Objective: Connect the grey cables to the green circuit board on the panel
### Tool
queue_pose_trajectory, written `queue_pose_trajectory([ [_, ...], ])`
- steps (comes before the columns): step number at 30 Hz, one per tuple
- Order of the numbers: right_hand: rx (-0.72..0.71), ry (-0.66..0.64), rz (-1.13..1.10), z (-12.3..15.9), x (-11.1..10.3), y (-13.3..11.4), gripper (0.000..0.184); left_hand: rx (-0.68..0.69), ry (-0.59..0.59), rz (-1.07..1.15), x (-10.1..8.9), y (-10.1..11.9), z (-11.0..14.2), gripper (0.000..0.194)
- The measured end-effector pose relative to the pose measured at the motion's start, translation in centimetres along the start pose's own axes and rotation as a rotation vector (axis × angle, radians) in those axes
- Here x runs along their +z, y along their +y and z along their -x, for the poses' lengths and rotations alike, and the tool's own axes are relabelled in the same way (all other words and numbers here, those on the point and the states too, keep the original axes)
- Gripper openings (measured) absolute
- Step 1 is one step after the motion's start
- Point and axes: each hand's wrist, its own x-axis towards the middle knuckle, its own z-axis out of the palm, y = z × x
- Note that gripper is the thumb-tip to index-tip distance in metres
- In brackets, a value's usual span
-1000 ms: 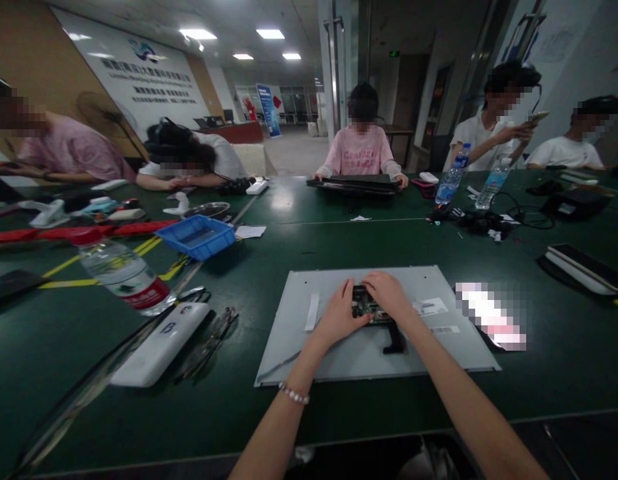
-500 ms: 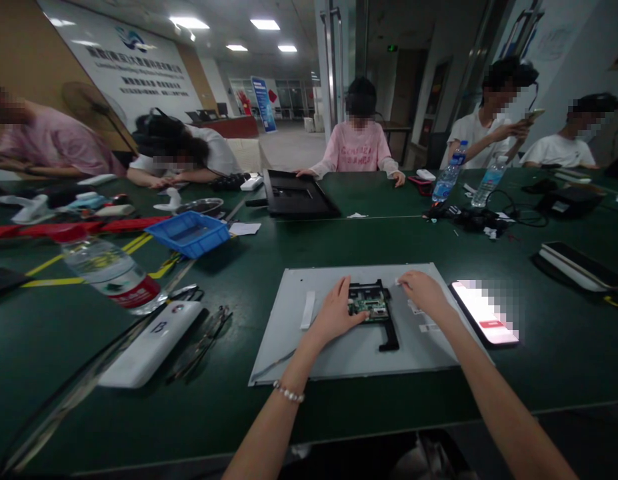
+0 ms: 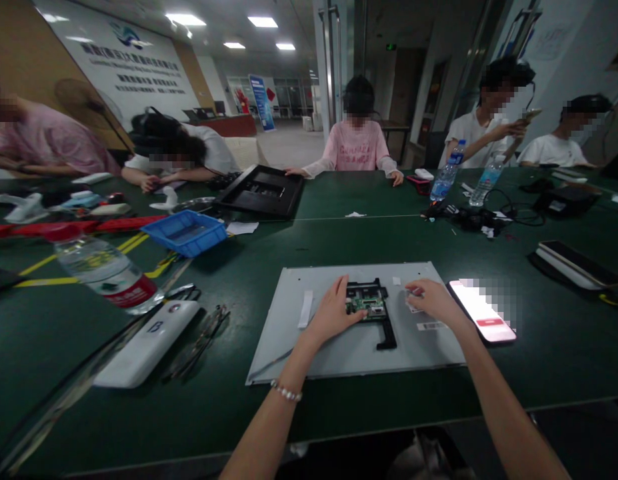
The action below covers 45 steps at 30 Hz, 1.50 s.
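Observation:
A grey flat panel [image 3: 339, 357] lies on the green table before me. On it sits a green circuit board [image 3: 367, 307] in a black plastic bracket [image 3: 387, 333]. My left hand [image 3: 333, 313] grips the board's left side, its fingers along the edge and its thumb across the near corner. My right hand [image 3: 431, 300] hovers over or touches the panel's right part, with bent fingers apart and nothing visible in them. Beneath its fingertips is a pale label [image 3: 413, 308]. A small white square [image 3: 397, 281] and a barcode label [image 3: 431, 327] lie nearby. A white strip [image 3: 305, 309] is left of the board.
Right of the panel lies a lit phone [image 3: 483, 312]. To the left are a white power bank [image 3: 147, 343], eyeglasses [image 3: 201, 343], a water bottle [image 3: 106, 273] and a blue tray [image 3: 186, 233]. Across the table, a person [image 3: 357, 143] touches a black frame [image 3: 263, 191].
My right hand has moved down and right from the small white square, its pinch loosened. My left hand stays on the board. The person opposite has shifted the black frame leftward and lowered it.

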Motion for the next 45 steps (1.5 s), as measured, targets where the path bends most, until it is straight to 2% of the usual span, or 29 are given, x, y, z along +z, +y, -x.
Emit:
queue_pose_trajectory([
  [4, 0.005, -0.028, -0.054, 0.7, 0.3, 0.2, 0.025, 0.009, -0.001, -0.005, -0.1, 0.1, 0.0, 0.090],
  [8, 0.006, 0.012, -0.076, 0.8, 0.5, 0.2, 0.021, -0.001, -0.008, -0.004, -0.2, 0.3, 0.1, 0.090],
  [12, -0.023, 0.081, 0.022, 0.6, 0.4, 0.3, 0.022, -0.003, -0.013, 0.000, -0.4, 0.4, 0.2, 0.090],
  [16, -0.066, 0.140, 0.182, 0.0, 0.3, 0.0, 0.031, -0.002, -0.010, -0.016, -0.4, 0.4, 0.1, 0.091],
  [21, -0.224, 0.089, 0.377, -1.3, 0.3, -1.3, 0.028, 0.013, -0.011, -0.050, 0.0, 0.0, -0.1, 0.091],
  [25, -0.245, 0.050, 0.517, -2.0, 0.7, -2.0, 0.023, 0.020, -0.001, -0.053, 0.3, -0.3, -0.1, 0.091],
  [30, -0.266, 0.076, 0.582, -2.1, 1.1, -2.0, 0.024, 0.008, 0.002, -0.053, 0.3, -0.2, 0.0, 0.092],
  [34, -0.241, 0.112, 0.536, -2.0, 1.0, -2.2, 0.026, 0.011, -0.002, -0.042, 0.1, 0.0, 0.1, 0.091],
  [39, -0.310, 0.153, 0.413, -2.7, 1.1, -4.3, 0.026, 0.025, 0.026, -0.041, 0.2, -0.2, 0.0, 0.091],
  [45, -0.468, 0.044, 0.433, -4.3, 2.1, -7.5, 0.022, 0.047, 0.040, -0.049, 0.6, -0.4, -0.2, 0.091],
])
